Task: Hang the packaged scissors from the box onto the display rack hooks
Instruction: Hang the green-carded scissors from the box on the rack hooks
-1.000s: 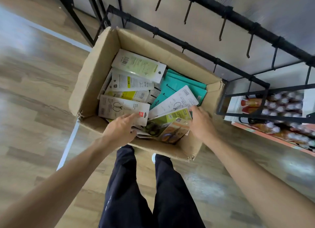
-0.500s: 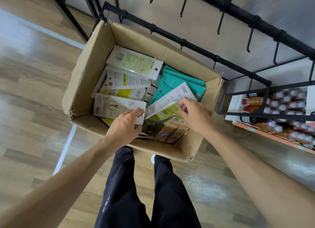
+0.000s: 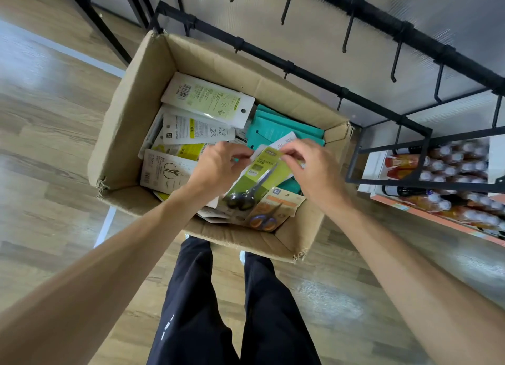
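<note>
Both hands meet over the near right part of an open cardboard box [image 3: 128,135] on the floor. The left hand [image 3: 218,170] and the right hand [image 3: 314,170] each pinch the top edge of 1 green scissors pack [image 3: 262,173], fingers curled onto the card from either side. The pack is tilted, its top end raised toward the far side of the box, its bottom end with the black scissor handles resting low near the box's near wall, so its long axis runs from the person outward. The 2 hands are about equally close to it. Under its lower end lies an orange scissors pack [image 3: 270,211], and more packs, white, yellow and teal, fill the rest of the box. Beyond the box's far wall stands the display rack [image 3: 382,25], its black hooks [image 3: 346,34] hanging above and behind the box, apparently bare. The next move likely means lifting the pack up and away toward those hooks.
</note>
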